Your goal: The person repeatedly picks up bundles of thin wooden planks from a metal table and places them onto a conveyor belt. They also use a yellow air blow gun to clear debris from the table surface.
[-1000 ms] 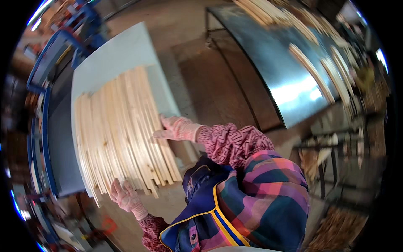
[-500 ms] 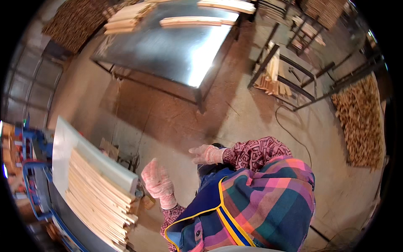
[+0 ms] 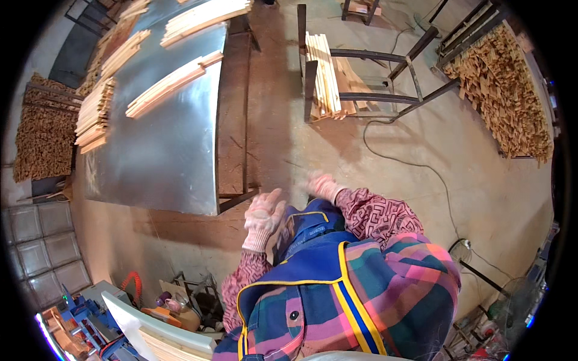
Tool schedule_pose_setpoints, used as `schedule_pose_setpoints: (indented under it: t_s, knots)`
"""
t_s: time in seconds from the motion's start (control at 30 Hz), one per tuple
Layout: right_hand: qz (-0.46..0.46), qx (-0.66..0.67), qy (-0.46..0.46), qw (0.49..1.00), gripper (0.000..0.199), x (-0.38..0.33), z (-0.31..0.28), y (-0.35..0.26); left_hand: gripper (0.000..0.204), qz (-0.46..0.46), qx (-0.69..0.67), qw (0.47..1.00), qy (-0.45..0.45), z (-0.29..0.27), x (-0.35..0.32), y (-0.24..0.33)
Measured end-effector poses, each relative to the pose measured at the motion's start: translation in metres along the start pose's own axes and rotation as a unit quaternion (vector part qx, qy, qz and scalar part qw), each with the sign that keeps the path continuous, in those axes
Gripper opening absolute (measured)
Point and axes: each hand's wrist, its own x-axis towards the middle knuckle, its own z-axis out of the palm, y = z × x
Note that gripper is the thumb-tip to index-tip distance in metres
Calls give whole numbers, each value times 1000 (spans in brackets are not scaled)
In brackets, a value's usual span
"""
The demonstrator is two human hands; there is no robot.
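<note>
Dusty concrete floor point(image 3: 421, 150) everywhere, looks like a small woodworking shop seen from above. Both gloved hands are empty and up in front of the blue apron. Left hand point(image 3: 264, 216) has its fingers loosely curled and a bit apart, gripping nothing. Right hand point(image 3: 323, 185) is blurred, so I can't tell how its fingers sit, though nothing shows in it.

Closest stock to the hands is the bundle of wooden slats point(image 3: 325, 75) standing on edge in the dark metal rack point(image 3: 373, 78), well ahead of the right hand. My guess on handling: thin, pale, sawn strips, light one at a time but whippy, so they'd sag if grabbed at one end. Better to take a small bunch near the middle, or with both hands spread apart. Raw edges probably mean splinters, and the knit gloves make sense for that.

Off to the left there's a sheet-metal table point(image 3: 162, 144), smooth and shiny, with more slat bundles point(image 3: 171, 84) lying flat across it. Heaps of short wood offcuts point(image 3: 506, 90) sit far right, and another pile point(image 3: 42, 141) far left. A black cable point(image 3: 409, 168) snakes across the floor near the rack. Bottom left, a white board point(image 3: 156, 328) sits beside blue machinery point(image 3: 84, 325).
</note>
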Motion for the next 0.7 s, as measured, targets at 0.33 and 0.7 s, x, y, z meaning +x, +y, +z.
schedule_pose_setpoints:
  t_s: [0.33,0.7]
  knots:
    - [94,-8,106,990,46,84,-72,79,34,4,-87,978,-191,57,207,7]
    - [416,504,145,743,22,40,-135,180,39,-23,-144,952,-267,240,418,-49]
